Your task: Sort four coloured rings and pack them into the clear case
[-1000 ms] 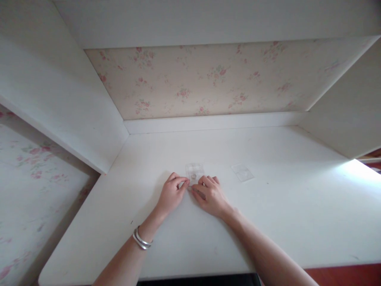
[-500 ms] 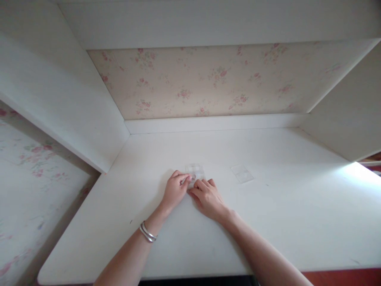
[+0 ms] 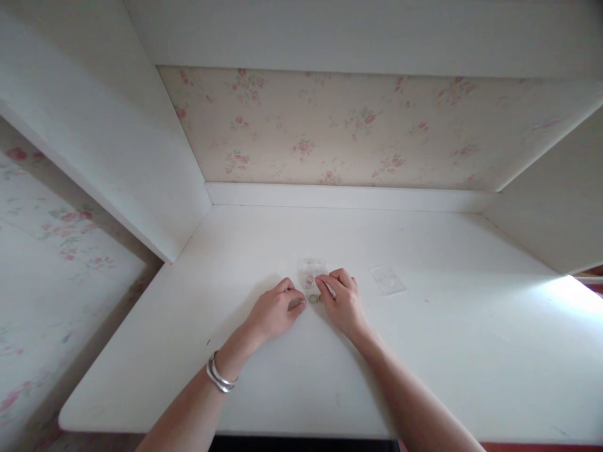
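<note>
A small clear plastic bag (image 3: 311, 273) lies on the white desk (image 3: 424, 339) just beyond my fingertips. My right hand (image 3: 343, 302) has its fingers curled, and its fingertips pinch the bag's near edge. My left hand (image 3: 276, 312) rests on the desk with fingers curled, its thumb and forefinger close to a small round ring-like item (image 3: 313, 299) lying between the two hands. I cannot tell whether the left fingers touch it. Silver bangles (image 3: 217, 376) circle my left wrist.
A second small clear bag (image 3: 387, 279) lies flat to the right of my hands. White side panels (image 3: 117, 138) flank the desk, with floral wallpaper (image 3: 339, 125) behind. Bright light falls on the desk's right end (image 3: 575, 295).
My hands have drawn slightly apart. The small round item now lies on the desk between them, below the bag. The camera view has shifted.
</note>
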Action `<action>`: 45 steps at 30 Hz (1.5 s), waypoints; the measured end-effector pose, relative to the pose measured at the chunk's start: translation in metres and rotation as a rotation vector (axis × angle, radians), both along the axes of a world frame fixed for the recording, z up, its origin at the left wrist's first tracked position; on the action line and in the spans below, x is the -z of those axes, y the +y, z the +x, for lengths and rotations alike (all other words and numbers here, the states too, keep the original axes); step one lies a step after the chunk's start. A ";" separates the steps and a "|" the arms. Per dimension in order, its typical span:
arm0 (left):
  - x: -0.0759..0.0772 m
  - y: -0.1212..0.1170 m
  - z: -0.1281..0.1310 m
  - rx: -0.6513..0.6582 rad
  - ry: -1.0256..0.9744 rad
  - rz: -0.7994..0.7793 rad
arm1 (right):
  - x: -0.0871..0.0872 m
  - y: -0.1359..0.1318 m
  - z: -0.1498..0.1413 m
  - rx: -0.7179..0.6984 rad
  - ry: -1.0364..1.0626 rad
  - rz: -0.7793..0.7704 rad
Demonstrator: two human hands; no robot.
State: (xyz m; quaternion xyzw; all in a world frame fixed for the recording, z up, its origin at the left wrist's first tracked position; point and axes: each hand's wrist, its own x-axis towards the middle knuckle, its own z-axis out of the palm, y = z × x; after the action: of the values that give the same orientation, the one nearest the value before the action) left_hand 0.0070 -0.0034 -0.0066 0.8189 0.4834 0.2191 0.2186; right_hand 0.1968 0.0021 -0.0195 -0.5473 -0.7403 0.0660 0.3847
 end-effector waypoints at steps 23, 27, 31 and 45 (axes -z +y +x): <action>-0.008 0.011 0.013 -0.008 -0.214 -0.008 | -0.011 -0.001 0.023 -0.114 -0.049 -0.121; -0.006 0.023 0.023 -0.076 -0.246 0.063 | -0.014 -0.004 0.023 -0.206 -0.129 -0.149; 0.000 0.025 0.023 -0.115 -0.226 0.094 | -0.016 -0.007 0.022 -0.278 -0.211 -0.166; -0.005 0.004 0.012 -0.105 -0.223 0.078 | -0.013 -0.010 0.015 -0.334 -0.320 -0.140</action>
State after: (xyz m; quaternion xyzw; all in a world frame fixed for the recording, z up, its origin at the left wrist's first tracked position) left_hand 0.0187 0.0007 -0.0018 0.7710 0.4893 0.3385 0.2272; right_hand 0.2118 -0.0081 -0.0070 -0.4463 -0.8656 0.0924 0.2074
